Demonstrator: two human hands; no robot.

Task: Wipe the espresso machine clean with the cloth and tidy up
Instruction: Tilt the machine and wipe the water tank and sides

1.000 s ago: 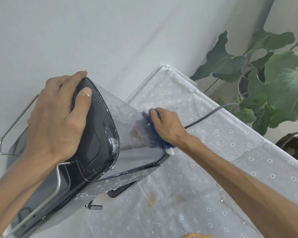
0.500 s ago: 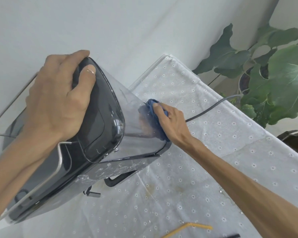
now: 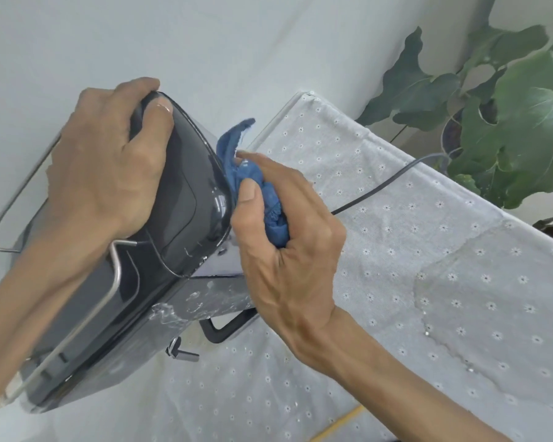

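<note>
The espresso machine [image 3: 179,218] is a dark grey box with a steel rail on top, standing at the left of the table. My left hand [image 3: 109,161] grips its top rear corner, fingers curled over the edge. My right hand [image 3: 288,237] holds a bunched blue cloth [image 3: 262,193] against the machine's upper right edge; one tail of the cloth sticks up behind the lid. Water streaks show on the machine's shiny side panel below the cloth.
A white flowered tablecloth [image 3: 412,314] covers the table, with a damp patch at right. A grey power cord [image 3: 383,183] runs off the far edge toward a leafy plant [image 3: 498,122]. White wall is close behind the machine. A yellow strip [image 3: 342,422] lies near the front.
My right hand has come up from low on the machine's far side to its upper right edge, bunching the cloth in the fist. My left hand keeps its hold on top.
</note>
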